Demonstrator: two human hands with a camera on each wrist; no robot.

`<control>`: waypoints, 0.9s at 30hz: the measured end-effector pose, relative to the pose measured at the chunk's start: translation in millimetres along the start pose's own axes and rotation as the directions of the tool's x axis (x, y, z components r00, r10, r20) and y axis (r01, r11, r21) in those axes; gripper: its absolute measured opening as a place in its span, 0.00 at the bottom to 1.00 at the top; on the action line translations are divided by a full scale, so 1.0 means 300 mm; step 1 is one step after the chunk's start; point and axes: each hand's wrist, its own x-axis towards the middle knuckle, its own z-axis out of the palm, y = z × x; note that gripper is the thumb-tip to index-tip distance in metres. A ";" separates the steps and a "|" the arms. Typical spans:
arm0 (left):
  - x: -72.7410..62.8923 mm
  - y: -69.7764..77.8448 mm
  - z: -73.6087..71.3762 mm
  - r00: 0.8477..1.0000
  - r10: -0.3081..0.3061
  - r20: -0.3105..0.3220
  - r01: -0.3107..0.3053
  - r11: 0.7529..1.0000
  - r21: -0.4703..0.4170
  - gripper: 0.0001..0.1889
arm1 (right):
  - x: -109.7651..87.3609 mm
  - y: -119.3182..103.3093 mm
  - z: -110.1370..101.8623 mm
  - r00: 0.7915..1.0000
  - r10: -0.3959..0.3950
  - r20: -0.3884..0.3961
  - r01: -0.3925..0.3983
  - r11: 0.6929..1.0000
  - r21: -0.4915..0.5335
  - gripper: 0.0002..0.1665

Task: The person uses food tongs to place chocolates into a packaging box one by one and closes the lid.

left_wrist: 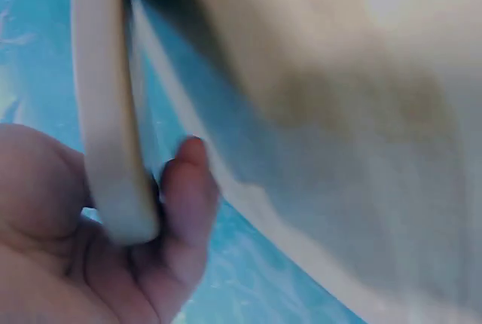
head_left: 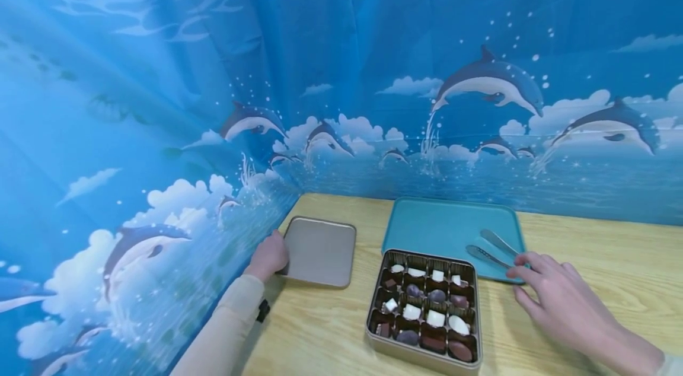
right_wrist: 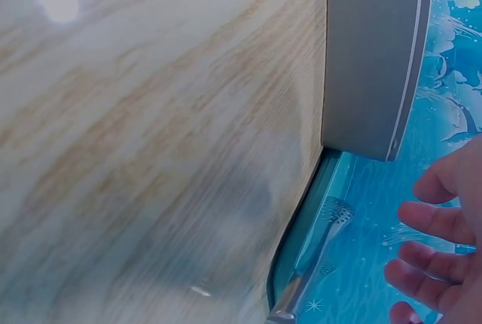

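My left hand (head_left: 269,254) grips the left edge of a flat, square metal lid (head_left: 320,251) on the left of the table. In the left wrist view, the thumb and fingers lie on either side of the lid's edge (left_wrist: 105,98). Metal tongs (head_left: 488,254) lie on the right part of a teal tray (head_left: 427,225). By their handle end is my right hand (head_left: 560,299), fingers loosely bent. In the right wrist view that hand (right_wrist: 452,241) appears apart from the tongs (right_wrist: 327,230) and holds nothing.
An uncovered tin (head_left: 421,358) of dark and white chocolates in divided compartments stands in front of the tray. Light wood-grain table (head_left: 320,328) lies beneath everything. A blue dolphin-print curtain (head_left: 347,67) borders the table at the back and left.
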 end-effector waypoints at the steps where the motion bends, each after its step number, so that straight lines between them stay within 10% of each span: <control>1: 0.001 0.009 -0.009 1.000 0.012 -0.011 -0.012 0.999 -0.030 0.17 | 0.001 0.000 -0.001 1.000 0.004 0.005 -0.004 1.000 0.003 0.13; 15: -0.032 0.145 -0.096 0.949 0.124 -0.289 -0.198 0.950 -0.243 0.20 | 0.034 -0.017 -0.028 1.000 0.004 0.000 -0.004 0.999 0.036 0.13; 21: -0.076 0.206 -0.137 0.897 0.166 -0.409 -0.291 0.918 -0.268 0.19 | 0.044 -0.051 -0.043 0.999 0.029 0.032 -0.032 0.995 0.094 0.12; 27: -0.139 0.284 -0.182 0.812 0.240 -0.532 -0.432 0.860 -0.272 0.13 | 0.073 -0.105 -0.069 0.994 0.057 0.089 -0.076 0.973 0.218 0.11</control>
